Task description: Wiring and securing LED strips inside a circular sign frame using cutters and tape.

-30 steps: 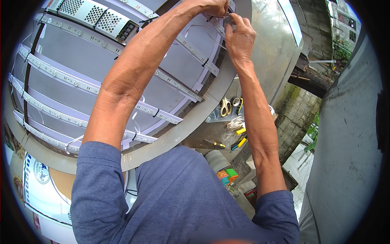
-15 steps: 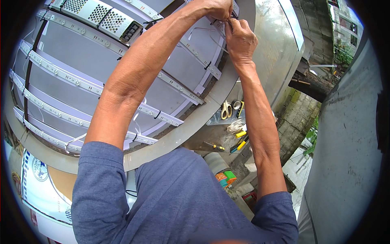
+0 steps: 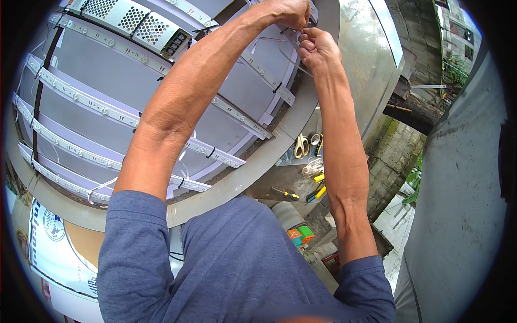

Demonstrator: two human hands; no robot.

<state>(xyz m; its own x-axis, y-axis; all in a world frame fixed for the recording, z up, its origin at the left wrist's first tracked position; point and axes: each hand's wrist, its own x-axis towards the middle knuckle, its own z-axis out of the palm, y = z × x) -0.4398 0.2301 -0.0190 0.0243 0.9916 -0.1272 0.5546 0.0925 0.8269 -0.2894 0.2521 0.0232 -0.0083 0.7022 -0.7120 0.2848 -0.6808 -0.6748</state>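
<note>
Both my hands are together at the top of the view, above the far right edge of a round metal-rimmed frame (image 3: 245,185). My left hand (image 3: 293,12) is closed, its fingertips bent down beside an LED strip (image 3: 264,72) end. Just below it my right hand (image 3: 319,47) is closed in a pinch, thumb and finger meeting the left fingertips. Whatever sits between the fingers is too small to make out. A thin white wire (image 3: 288,58) runs beside the right hand. More LED strips (image 3: 86,99) cross the frame, fastened with black cable ties (image 3: 210,153).
A perforated metal power supply (image 3: 132,21) lies on the frame at upper left. Below the rim are scissors (image 3: 301,146), a tape roll (image 3: 314,139), a bundle of white wire (image 3: 312,167), a screwdriver (image 3: 285,193) and yellow-handled tools (image 3: 318,194). A grey sheet (image 3: 458,177) hangs at right.
My right hand has rolled over, so its curled fingers now show instead of its back, and its forearm has turned with it. My left hand stays almost in place.
</note>
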